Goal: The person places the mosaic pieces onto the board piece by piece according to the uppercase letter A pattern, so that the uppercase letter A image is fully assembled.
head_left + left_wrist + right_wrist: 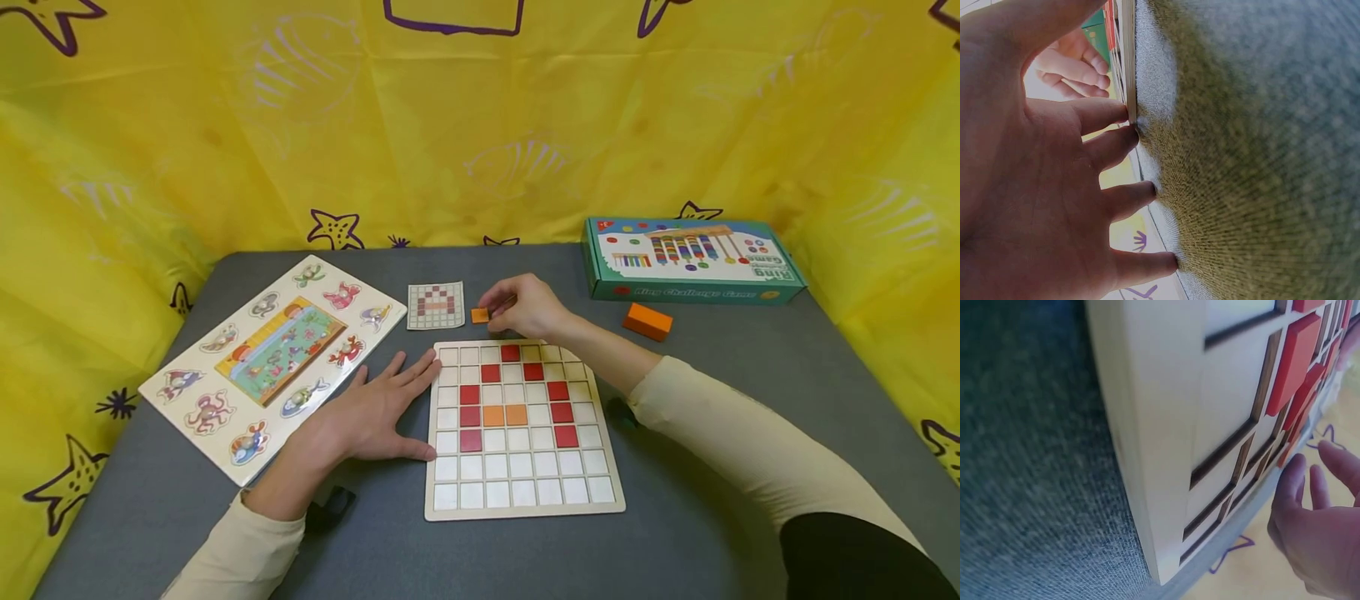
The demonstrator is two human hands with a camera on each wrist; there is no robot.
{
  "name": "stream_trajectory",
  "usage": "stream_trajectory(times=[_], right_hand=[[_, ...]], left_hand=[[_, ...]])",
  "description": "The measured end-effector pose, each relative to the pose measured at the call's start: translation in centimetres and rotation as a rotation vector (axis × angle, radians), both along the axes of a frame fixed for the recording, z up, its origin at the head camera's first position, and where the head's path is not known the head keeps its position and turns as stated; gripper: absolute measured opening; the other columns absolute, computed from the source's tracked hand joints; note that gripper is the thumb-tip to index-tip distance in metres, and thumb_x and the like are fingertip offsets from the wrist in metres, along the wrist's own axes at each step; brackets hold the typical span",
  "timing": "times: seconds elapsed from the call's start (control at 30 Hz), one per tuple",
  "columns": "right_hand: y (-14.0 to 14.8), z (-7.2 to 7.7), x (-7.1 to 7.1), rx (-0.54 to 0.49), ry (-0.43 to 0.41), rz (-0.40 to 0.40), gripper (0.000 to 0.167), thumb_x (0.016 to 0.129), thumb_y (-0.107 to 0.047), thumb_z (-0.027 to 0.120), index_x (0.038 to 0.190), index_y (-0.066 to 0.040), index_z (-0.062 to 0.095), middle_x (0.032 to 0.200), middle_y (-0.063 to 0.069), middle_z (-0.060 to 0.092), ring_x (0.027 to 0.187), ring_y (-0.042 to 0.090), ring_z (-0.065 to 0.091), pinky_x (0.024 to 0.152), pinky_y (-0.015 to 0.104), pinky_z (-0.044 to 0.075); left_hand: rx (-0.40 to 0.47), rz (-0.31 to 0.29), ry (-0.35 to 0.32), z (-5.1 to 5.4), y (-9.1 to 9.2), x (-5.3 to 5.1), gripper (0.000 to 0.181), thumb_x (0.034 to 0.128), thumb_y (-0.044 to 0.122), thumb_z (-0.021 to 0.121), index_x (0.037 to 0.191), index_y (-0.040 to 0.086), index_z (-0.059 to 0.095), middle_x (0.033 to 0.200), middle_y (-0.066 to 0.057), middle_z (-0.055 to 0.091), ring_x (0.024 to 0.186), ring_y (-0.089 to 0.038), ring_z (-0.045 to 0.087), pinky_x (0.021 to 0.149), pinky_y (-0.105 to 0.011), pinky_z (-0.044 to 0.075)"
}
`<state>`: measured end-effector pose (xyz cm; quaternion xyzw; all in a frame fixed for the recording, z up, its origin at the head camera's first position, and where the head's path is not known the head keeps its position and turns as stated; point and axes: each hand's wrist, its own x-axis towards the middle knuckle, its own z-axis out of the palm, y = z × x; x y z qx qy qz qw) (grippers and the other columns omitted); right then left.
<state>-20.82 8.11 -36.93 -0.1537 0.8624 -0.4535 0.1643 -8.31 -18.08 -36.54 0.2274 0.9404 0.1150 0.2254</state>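
A wooden grid board (525, 515) lies before me, with several red tiles (558, 390) and two orange tiles (504, 415) in its squares. My left hand (378, 412) is spread at the board's left side, thumb and fingertips touching its edge; the left wrist view shows these fingers straight. Beyond the far edge, my right hand (528, 304) pinches a loose orange tile (478, 316) at its right end between thumb and finger. In the right wrist view the right hand (1319, 512) appears past the board, its grip not plain there.
A small pattern card (437, 306) lies behind the board. A sea-animal peg puzzle (281, 358) covers the left side. At the right sit an orange block (647, 322) and a green game box (693, 260). Yellow cloth (480, 142) hangs behind the grey table.
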Motion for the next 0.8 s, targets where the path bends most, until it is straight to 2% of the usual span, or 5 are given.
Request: stream_trajectory(times=[0.33,0.57,0.8], right_hand=[[-0.4,-0.5,-1.0,0.023,0.000,-0.015,0.030,0.085,-0.004,0.083,0.114,-0.004,0.078,0.112,0.013,0.076,0.096,0.024,0.069,0.084,0.033,0.057],[-0.7,-0.8,-1.6,0.069,0.025,0.006,0.032,0.084,-0.005,0.084,0.116,-0.006,0.078,0.114,0.012,0.075,0.106,0.027,0.067,0.091,0.037,0.056],[-1.0,-1.0,-1.8,0.094,0.033,0.021,0.033,0.083,-0.003,0.084,0.115,-0.007,0.078,0.113,0.010,0.076,0.104,0.026,0.066,0.091,0.038,0.056]], left_hand=[[0.006,-0.004,0.013,0.0,-0.1,0.1,0.117,0.0801,0.067,0.080,0.169,0.020,0.019,0.177,0.000,0.010,0.160,-0.046,0.010,0.115,-0.082,0.014],[0.010,-0.001,0.014,0.0,0.0,0.2,0.116,0.0804,0.067,0.080,0.169,0.021,0.019,0.177,0.000,0.010,0.160,-0.045,0.010,0.115,-0.082,0.013],[0.008,0.000,0.007,0.1,-0.1,0.1,0.117,0.0801,0.067,0.080,0.169,0.020,0.020,0.177,-0.001,0.010,0.161,-0.045,0.010,0.115,-0.082,0.013]])
